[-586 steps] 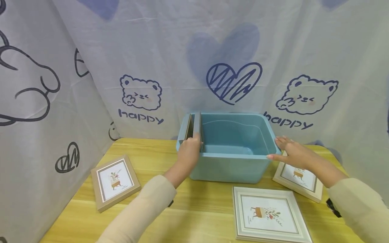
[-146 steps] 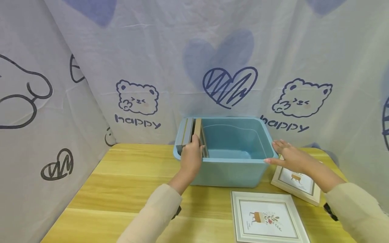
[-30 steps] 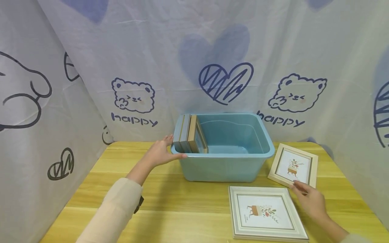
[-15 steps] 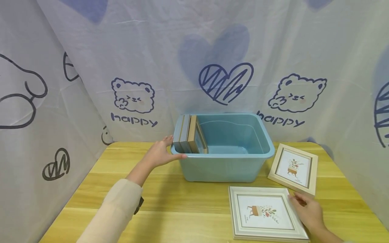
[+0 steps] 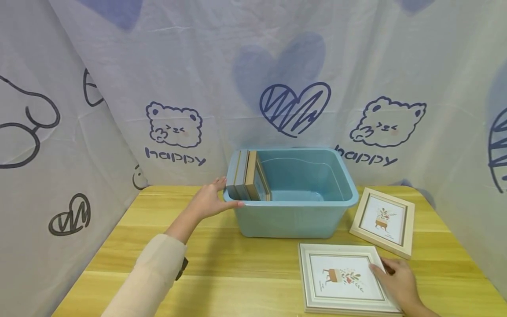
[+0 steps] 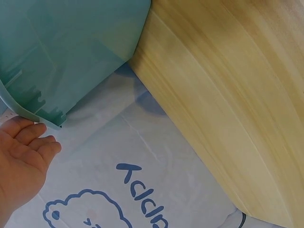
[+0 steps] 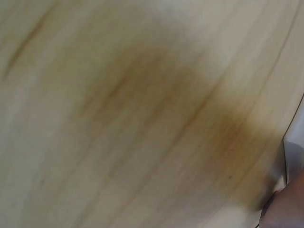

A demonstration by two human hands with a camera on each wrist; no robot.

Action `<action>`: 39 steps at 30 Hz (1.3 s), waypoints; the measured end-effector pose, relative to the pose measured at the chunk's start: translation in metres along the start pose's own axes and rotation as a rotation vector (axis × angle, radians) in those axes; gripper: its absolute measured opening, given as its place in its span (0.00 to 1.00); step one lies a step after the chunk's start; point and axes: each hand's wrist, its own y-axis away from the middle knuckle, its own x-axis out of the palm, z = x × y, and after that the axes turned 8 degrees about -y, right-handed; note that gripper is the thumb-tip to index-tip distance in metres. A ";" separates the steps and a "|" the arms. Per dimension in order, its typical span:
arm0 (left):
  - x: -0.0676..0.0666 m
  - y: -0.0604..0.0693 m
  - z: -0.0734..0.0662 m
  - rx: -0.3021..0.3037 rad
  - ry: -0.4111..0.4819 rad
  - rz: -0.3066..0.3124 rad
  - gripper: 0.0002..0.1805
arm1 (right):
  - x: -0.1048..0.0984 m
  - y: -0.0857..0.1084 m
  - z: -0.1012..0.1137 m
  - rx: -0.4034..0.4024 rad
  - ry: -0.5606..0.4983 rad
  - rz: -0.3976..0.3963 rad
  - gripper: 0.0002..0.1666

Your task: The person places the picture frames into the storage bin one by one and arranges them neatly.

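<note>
A pale blue plastic bin (image 5: 291, 220) stands at the back of the table. Several picture frames (image 5: 248, 176) stand on edge inside it, packed against its left end. My left hand (image 5: 206, 201) rests on the bin's front left corner, thumb along the front rim and fingers at the left side; in the left wrist view the fingertips touch the rim. A large white picture frame (image 5: 343, 304) lies face up at the front right. My right hand (image 5: 400, 281) pinches its right edge, thumb on the face and fingers curled at the side. Those fingertips are partly hidden.
A smaller cream picture frame (image 5: 358, 224) lies face up at the right, between the bin and the right hand. The wooden table (image 5: 130, 264) ends at a white curtain (image 5: 222, 88) printed with hearts and bears.
The brown frame from the left went into the bin earlier. The left hand let go there and moved to the bin's left corner. The right hand left the rim and took the white frame's edge.
</note>
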 end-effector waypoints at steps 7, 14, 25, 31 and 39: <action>0.002 -0.001 0.001 0.017 0.012 -0.019 0.53 | -0.002 0.003 -0.001 0.022 0.020 0.049 0.26; 0.004 -0.001 0.001 0.011 0.038 -0.017 0.54 | -0.002 0.004 0.000 -0.021 0.034 0.026 0.26; 0.003 -0.002 0.003 0.005 0.059 -0.024 0.54 | 0.000 0.002 0.015 0.040 0.016 0.013 0.22; 0.003 -0.001 0.002 0.006 0.058 -0.021 0.55 | -0.005 -0.003 0.020 0.019 0.024 -0.003 0.23; 0.003 -0.002 0.004 -0.008 0.067 -0.010 0.56 | -0.021 -0.023 0.021 0.200 -0.024 0.236 0.30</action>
